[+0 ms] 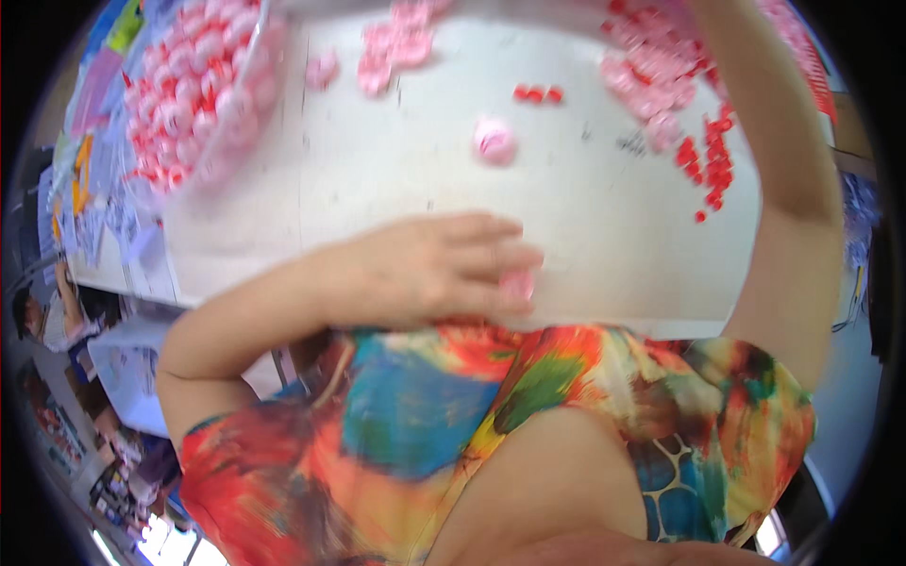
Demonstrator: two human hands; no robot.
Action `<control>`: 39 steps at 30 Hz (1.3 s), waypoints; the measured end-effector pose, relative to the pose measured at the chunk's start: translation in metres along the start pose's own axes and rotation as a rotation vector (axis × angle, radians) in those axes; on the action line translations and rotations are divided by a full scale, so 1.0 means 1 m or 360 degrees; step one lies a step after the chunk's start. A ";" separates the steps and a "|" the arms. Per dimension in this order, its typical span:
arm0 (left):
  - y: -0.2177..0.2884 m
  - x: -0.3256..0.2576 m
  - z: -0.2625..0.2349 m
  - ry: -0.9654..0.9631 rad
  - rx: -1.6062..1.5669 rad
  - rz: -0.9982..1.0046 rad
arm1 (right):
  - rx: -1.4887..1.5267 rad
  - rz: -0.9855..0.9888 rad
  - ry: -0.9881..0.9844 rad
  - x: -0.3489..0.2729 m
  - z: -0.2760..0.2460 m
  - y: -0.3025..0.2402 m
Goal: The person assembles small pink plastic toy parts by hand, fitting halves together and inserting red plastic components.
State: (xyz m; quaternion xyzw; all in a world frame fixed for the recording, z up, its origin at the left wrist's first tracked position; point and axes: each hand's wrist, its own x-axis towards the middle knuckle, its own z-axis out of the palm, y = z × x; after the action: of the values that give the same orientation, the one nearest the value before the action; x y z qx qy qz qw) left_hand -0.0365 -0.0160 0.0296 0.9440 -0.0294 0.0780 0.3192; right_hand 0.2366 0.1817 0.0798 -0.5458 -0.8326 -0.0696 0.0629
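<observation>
My left hand [434, 269] is low over the white tabletop, close to my body and slightly blurred. Its fingers are closed on a small pink plastic piece [517, 285], which shows at the fingertips. A round pink ball-like piece [494, 141] with a darker pink mark lies farther up the table. Behind it sits a short row of red bits [538, 94]. My right arm [788, 123] stretches up along the right side, and its hand is beyond the top edge, out of view.
A clear bag [203, 94] full of pink-and-red pieces stands at the far left. Pink shells [651, 85] are heaped at the far right, with red bits [714, 165] beside them. More pink shells [401, 42] lie at the back. Another person [61, 311] is at the left edge.
</observation>
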 end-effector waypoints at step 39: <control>0.000 0.048 -0.010 0.1372 -0.2215 -0.1043 | 0.2120 0.0300 0.0647 -0.171 0.019 -0.118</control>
State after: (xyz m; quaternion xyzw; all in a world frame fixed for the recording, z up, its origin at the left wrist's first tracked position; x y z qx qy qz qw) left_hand 0.0094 -0.0105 0.0452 0.3848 0.3251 0.2963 0.8114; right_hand 0.1956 -0.0152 0.0251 -0.4374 -0.6189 0.3603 0.5439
